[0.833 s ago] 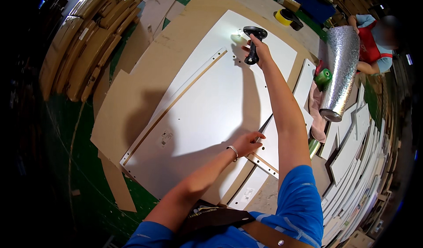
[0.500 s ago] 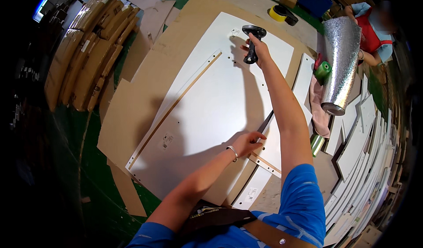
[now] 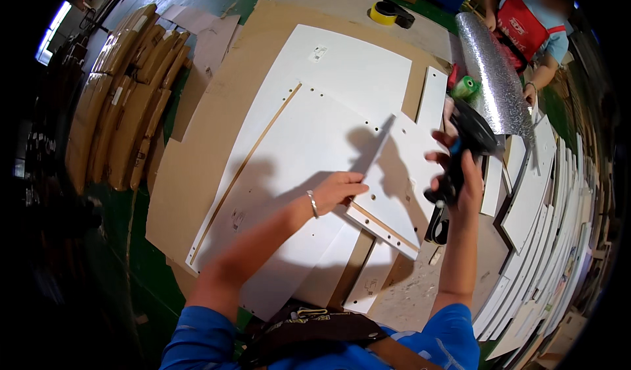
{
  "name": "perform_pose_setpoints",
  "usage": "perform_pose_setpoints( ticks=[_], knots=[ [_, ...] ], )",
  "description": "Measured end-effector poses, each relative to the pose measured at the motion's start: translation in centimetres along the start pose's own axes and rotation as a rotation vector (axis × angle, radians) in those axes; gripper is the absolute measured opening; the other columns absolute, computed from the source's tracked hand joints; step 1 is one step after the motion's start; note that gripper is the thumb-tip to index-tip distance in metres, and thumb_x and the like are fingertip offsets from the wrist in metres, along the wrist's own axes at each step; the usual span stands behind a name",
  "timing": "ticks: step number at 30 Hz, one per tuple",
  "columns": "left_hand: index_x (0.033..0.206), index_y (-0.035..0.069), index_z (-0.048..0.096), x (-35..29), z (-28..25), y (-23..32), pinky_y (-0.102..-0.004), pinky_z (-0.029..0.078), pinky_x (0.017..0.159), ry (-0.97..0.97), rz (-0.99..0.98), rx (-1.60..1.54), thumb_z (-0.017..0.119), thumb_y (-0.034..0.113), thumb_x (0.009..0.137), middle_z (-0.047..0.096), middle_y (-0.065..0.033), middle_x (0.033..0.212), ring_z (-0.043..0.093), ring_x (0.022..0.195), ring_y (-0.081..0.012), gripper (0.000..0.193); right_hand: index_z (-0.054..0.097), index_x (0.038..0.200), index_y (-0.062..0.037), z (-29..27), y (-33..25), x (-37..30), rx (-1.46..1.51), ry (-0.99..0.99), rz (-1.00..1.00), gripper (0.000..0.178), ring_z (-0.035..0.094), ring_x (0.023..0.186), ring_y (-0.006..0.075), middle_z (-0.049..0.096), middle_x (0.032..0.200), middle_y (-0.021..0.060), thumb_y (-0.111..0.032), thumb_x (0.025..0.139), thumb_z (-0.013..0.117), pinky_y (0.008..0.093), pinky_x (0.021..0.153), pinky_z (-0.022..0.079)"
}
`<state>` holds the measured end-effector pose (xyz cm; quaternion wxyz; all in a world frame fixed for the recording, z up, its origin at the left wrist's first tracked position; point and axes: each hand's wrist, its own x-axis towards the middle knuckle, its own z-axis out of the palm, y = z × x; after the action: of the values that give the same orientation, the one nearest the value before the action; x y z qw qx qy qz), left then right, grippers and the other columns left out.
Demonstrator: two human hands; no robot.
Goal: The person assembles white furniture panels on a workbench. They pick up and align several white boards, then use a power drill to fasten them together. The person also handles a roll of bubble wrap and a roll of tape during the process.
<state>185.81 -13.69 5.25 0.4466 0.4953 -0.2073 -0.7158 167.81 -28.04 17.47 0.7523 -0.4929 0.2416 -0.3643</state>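
Note:
My left hand pinches the left edge of a small white panel. That panel is tilted, with its left edge raised above a large white panel. Dark holes and a brown groove show along its near end. To the right, my right hand is wrapped round the grip of a black handheld barcode scanner with a blue detail. The scanner is held in the air beside the small panel. A small printed label is stuck on the large panel's far end.
Brown cardboard lies under the panels. Brown wrapped packages are stacked at left. At right are a silver film roll, a green roll and stacked white boards. Beyond the roll stands a co-worker in a red apron.
My right hand has brought the scanner from over the large panel's far end to the right and nearer. My left hand and the small panel have shifted left, the panel now tilted up.

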Motion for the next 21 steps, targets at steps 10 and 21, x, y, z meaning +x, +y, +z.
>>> perform_pose_setpoints(
  ticks=[10, 21],
  knots=[
    [0.097, 0.0, 0.053, 10.5, -7.5, 8.0, -0.0275, 0.052, 0.067, 0.436, 0.462, -0.222, 0.056, 0.013, 0.087, 0.056, -0.0036, 0.085, 0.057, 0.076, -0.0108, 0.017, 0.044, 0.113, 0.0055, -4.1, 4.7, -8.6, 0.213, 0.238, -0.004, 0.05, 0.06, 0.091, 0.0256, 0.047, 0.117, 0.0254, -0.033, 0.085, 0.06, 0.0273, 0.05, 0.056],
    [0.111, -0.007, 0.049, 17.8, -9.8, 10.2, -0.0296, 0.055, 0.057, 0.722, 0.166, -0.072, 0.053, 0.028, 0.09, 0.061, -0.0161, 0.101, 0.064, 0.075, -0.0232, 0.041, 0.044, 0.119, 0.001, -5.2, 10.1, -12.6, 0.214, 0.411, 0.155, 0.043, 0.06, 0.091, 0.0257, 0.049, 0.119, 0.0218, -0.025, 0.087, 0.057, 0.0281, 0.05, 0.056]
  ],
)
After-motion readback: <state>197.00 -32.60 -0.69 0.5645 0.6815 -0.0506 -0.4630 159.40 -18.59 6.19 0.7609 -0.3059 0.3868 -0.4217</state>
